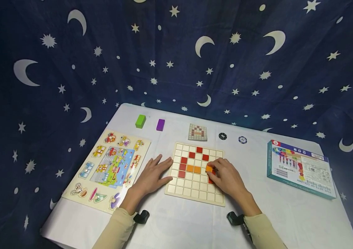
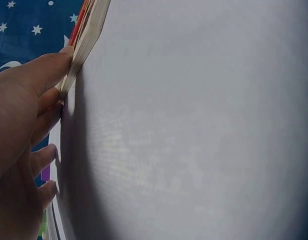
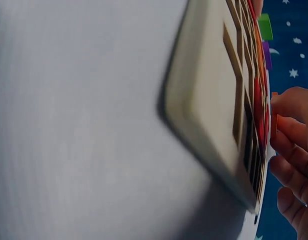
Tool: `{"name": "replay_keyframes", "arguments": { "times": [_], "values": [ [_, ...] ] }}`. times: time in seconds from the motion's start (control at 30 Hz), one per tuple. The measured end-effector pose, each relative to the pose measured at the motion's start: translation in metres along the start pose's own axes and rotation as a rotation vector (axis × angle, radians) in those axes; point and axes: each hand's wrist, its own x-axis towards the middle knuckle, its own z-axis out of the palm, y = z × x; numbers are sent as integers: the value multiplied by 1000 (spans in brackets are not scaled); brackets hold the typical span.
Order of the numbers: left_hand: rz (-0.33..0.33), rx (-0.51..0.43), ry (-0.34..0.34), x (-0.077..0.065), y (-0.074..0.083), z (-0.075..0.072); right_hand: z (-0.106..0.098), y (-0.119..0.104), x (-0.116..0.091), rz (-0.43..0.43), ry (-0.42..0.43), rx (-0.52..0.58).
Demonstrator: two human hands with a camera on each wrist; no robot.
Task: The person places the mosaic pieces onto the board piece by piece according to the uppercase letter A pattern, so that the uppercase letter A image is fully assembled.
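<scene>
A wooden grid board [image 1: 192,197] lies in the middle of the table, its cells partly filled with red tiles [image 1: 199,150] and two orange tiles [image 1: 193,169] side by side. My right hand [image 1: 226,174] pinches another orange tile [image 1: 209,168] between thumb and fingertips above the board's right half. In the right wrist view that orange tile [image 3: 274,115] stands on edge in the fingers, just over the board [image 3: 209,100]. My left hand [image 1: 154,175] has its fingers spread, thumb and fingertips touching the board's left edge. The left wrist view shows the thumb against the board's side [image 2: 89,45].
A small pattern card [image 1: 197,132] lies behind the board, beside two round chips [image 1: 222,136]. Green [image 1: 140,121] and purple [image 1: 160,125] blocks stand at the back left. A vehicle puzzle board [image 1: 70,192] lies left, a boxed set [image 1: 301,169] right. A starry curtain hangs behind.
</scene>
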Motion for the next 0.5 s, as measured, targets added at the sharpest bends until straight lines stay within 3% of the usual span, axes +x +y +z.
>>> {"name": "replay_keyframes", "arguments": {
  "times": [0.5],
  "values": [
    [-24,-5,-37,1,0,-2,10,-9,3,-64,-16,-61]
  ]
}}
